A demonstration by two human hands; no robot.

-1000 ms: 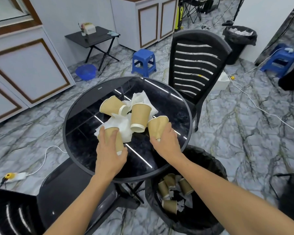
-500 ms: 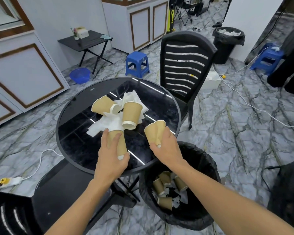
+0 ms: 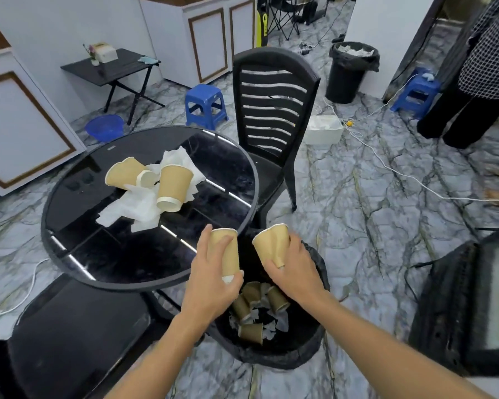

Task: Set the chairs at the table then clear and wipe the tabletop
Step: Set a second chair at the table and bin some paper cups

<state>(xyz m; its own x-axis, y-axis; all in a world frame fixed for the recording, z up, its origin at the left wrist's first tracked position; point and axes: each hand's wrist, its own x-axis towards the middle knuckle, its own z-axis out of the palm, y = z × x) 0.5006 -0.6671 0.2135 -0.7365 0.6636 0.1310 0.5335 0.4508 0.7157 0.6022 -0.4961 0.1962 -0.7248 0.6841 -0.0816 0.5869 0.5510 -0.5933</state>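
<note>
My left hand (image 3: 211,280) grips a brown paper cup (image 3: 228,249) at the round black glass table's (image 3: 104,254) near right edge. My right hand (image 3: 297,269) grips a second brown paper cup (image 3: 271,243) above the black-lined bin (image 3: 277,352), which holds several cups and crumpled tissue. On the tabletop two more paper cups lie, one on its side (image 3: 124,172) and one tilted (image 3: 173,187), among white tissues (image 3: 136,205). One black slatted chair (image 3: 274,110) stands at the table's far right. Another black chair (image 3: 69,335) sits under the near edge.
A blue stool (image 3: 205,105), blue basin (image 3: 104,126) and small folding table (image 3: 113,67) stand behind the round table. A second bin (image 3: 349,73), white cables (image 3: 401,174), a white box (image 3: 324,129) and another blue stool (image 3: 415,92) lie to the right, near a standing person's legs (image 3: 467,110).
Both hands lifted their cups off the tabletop and carried them right, from over the table to the bin beside it. My view swung right as well.
</note>
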